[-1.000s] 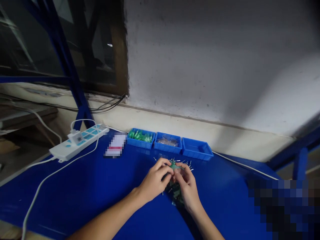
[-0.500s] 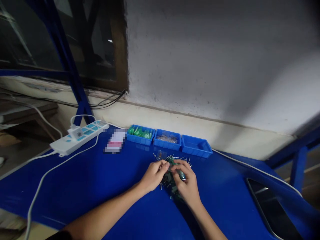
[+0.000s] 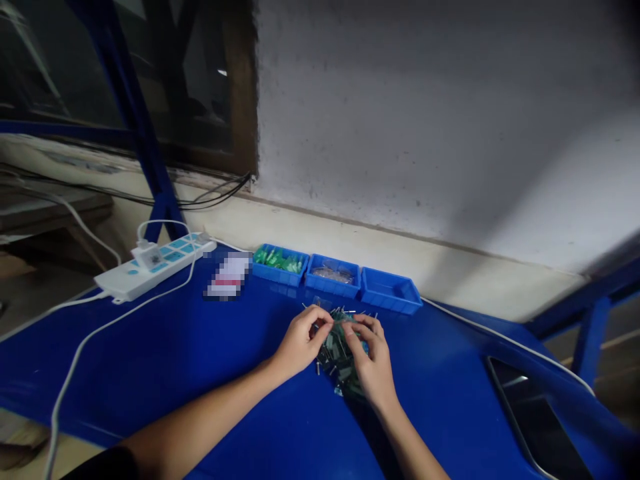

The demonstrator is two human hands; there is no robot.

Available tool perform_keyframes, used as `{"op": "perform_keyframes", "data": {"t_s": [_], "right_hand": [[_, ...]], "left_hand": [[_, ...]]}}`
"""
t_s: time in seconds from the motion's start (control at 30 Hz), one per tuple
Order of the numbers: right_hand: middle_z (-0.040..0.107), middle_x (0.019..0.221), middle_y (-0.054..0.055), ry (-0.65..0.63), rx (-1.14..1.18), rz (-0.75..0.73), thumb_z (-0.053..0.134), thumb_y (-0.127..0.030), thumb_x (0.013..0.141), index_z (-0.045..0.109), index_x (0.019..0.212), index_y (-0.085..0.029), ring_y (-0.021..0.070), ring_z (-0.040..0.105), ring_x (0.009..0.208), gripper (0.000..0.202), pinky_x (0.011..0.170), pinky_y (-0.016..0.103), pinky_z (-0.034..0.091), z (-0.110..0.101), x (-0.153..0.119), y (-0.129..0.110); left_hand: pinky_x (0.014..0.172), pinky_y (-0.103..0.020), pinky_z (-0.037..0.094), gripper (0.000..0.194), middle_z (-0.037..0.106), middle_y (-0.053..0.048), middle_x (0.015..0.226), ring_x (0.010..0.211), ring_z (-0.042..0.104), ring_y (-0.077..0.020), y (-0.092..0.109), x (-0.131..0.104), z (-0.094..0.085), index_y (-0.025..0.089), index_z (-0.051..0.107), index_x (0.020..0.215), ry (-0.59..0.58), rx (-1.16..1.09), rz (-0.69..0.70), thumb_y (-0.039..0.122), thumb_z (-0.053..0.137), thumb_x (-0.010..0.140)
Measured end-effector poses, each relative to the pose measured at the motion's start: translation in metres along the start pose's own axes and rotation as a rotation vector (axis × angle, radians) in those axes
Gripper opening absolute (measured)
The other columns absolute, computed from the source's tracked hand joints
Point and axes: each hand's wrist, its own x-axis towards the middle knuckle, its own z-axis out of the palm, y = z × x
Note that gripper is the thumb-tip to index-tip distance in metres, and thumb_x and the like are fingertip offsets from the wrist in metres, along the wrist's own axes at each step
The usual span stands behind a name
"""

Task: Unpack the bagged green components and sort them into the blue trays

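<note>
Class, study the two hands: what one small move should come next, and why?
I'd probably raise the small greenish piece slightly, with both hands together: the left hand and right hand seem to pinch it between their fingertips, just above a crowded pile whose loose metal pins could snag it.

Okay, counting two bare hands: one left hand (image 3: 303, 338), one right hand (image 3: 374, 357), with one thin piece (image 3: 339, 323) pinched between them. Also seeing three blue bins (image 3: 333, 287) on one blue worktop (image 3: 225, 347). Two with small parts (image 3: 278, 261) inside, way too jumbled to tally. Same deal with one heap of green and metallic bits (image 3: 336, 353), can't get a number. Then one white power strip (image 3: 117, 283), one white adapter (image 3: 147, 256), one dark phone-like slab (image 3: 540, 420) and one pixelated flat item (image 3: 230, 273).
</note>
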Motion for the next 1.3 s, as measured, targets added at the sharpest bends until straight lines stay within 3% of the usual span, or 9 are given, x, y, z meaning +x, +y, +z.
{"op": "perform_keyframes", "data": {"t_s": [0.17,0.37,0.6,0.8,0.9,1.13,1.3], "right_hand": [[0.056,0.098,0.009,0.041,0.015,0.011,0.057,-0.041,0.080,0.070,0.074,-0.019,0.0230,0.054,0.094,0.027,0.081,0.035,0.044,0.001,0.001,-0.002],[0.055,0.104,0.010,0.036,0.006,-0.049,0.060,-0.038,0.078,0.070,0.075,-0.019,0.0245,0.053,0.100,0.022,0.084,0.037,0.044,-0.001,0.001,-0.004],[0.056,0.101,0.010,-0.006,0.080,-0.004,0.059,-0.036,0.078,0.068,0.076,-0.018,0.0216,0.057,0.089,0.020,0.074,0.032,0.048,0.001,0.001,-0.001],[0.058,0.062,0.001,-0.088,0.216,0.171,0.052,-0.035,0.078,0.061,0.062,-0.017,0.0156,0.052,0.061,0.026,0.059,0.025,0.040,-0.001,0.001,-0.008],[0.055,0.056,0.000,-0.092,0.245,0.235,0.051,-0.032,0.076,0.057,0.056,-0.017,0.0137,0.047,0.055,0.026,0.054,0.024,0.036,0.000,-0.001,-0.008],[0.050,0.052,-0.002,-0.029,0.345,0.216,0.050,-0.026,0.073,0.053,0.054,-0.018,0.0129,0.045,0.053,0.021,0.052,0.023,0.035,0.000,-0.001,-0.004],[0.046,0.055,-0.003,-0.030,0.513,0.162,0.047,-0.023,0.073,0.050,0.060,-0.019,0.0129,0.043,0.055,0.014,0.055,0.024,0.036,-0.001,-0.001,0.001]], "left_hand": [[0.078,-0.027,0.044,0.010,0.057,-0.004,0.089,0.085,0.055,-0.0148,0.005,-0.002,-0.004,0.018,0.058,0.082,-0.026,0.068,0.116,0.020,0.049,0.086],[0.082,-0.030,0.044,0.013,0.057,-0.005,0.089,0.089,0.054,-0.0165,0.007,-0.002,-0.009,0.019,0.059,0.085,-0.069,0.186,0.199,0.019,0.046,0.087],[0.079,-0.027,0.045,0.013,0.058,-0.004,0.089,0.085,0.056,-0.0146,0.006,-0.003,-0.007,0.019,0.059,0.087,-0.132,0.203,0.207,0.017,0.047,0.087],[0.080,-0.027,0.046,0.021,0.062,-0.006,0.093,0.087,0.058,-0.0150,0.007,-0.003,-0.006,0.021,0.062,0.098,-0.130,0.158,0.216,0.020,0.044,0.089],[0.078,-0.027,0.047,0.023,0.063,-0.006,0.091,0.085,0.059,-0.0147,0.007,-0.003,-0.005,0.020,0.065,0.096,-0.178,0.123,0.218,0.019,0.043,0.090],[0.075,-0.024,0.047,0.017,0.064,-0.006,0.089,0.083,0.060,-0.0143,0.009,-0.003,-0.004,0.019,0.066,0.091,-0.202,0.080,0.233,0.020,0.050,0.087],[0.080,-0.025,0.048,0.025,0.066,-0.005,0.096,0.087,0.062,-0.0142,0.013,-0.007,-0.002,0.021,0.061,0.109,-0.205,0.087,0.220,0.020,0.046,0.089]]}}
